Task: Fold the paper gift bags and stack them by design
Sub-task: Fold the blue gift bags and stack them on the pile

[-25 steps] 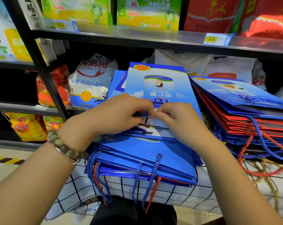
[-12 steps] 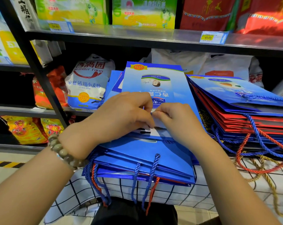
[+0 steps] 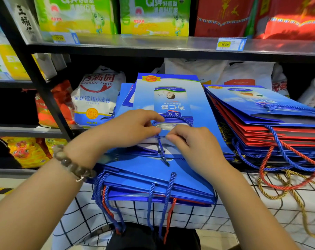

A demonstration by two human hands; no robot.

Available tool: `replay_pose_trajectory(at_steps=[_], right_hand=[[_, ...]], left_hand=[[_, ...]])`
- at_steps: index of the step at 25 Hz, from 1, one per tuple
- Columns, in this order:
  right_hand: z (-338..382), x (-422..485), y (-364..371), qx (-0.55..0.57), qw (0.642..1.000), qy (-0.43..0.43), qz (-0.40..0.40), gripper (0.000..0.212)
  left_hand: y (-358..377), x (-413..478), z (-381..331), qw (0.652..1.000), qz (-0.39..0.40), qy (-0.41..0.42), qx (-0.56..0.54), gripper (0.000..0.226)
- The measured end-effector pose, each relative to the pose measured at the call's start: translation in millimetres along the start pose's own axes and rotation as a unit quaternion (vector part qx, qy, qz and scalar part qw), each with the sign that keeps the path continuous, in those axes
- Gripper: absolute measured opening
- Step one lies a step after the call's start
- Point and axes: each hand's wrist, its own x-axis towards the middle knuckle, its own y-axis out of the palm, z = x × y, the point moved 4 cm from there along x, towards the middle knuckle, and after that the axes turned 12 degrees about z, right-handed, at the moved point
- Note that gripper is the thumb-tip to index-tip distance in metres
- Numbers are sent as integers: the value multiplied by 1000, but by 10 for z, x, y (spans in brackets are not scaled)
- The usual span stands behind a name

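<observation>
The left hand [image 3: 131, 129] and the right hand [image 3: 196, 147] meet fingertip to fingertip at the mouth edge of the top blue gift bag [image 3: 146, 100]. Both have curled fingers, and thumb and forefinger pinch that edge from either side. A blue cord handle [image 3: 178, 120] loops flat on the bag's printed face just beyond the fingertips, and one strand runs down between the two hands. A beaded bracelet [image 3: 72, 165] sits on the left wrist.

The bag lies flat, print upside down to the wearer, on the near stack [image 3: 153, 179] of flattened blue bags, whose blue and red cords hang over the worktop's front edge. Just to the right a second stack [image 3: 261, 130] slopes, a blue bag on top of red ones, with blue, red and gold cords trailing onto the checked cloth [image 3: 234, 213] covering the worktop.

Behind the stacks a white flour sack [image 3: 97, 100] stands on a lower shelf. The metal shelf [image 3: 153, 44] above carries green and red boxes and a yellow price tag [image 3: 225, 44].
</observation>
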Motion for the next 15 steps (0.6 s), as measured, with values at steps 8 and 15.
replay_pose_trajectory(at_steps=[8,15], right_hand=[[-7,-90,24,-16,998,-42,-32,30],[-20,-138,-327,-18,999,6,-46,35]], left_hand=[[-120,69,-36,990,-130,-48,16,22],[-167,-106,135,966,-72,-155,193,29]])
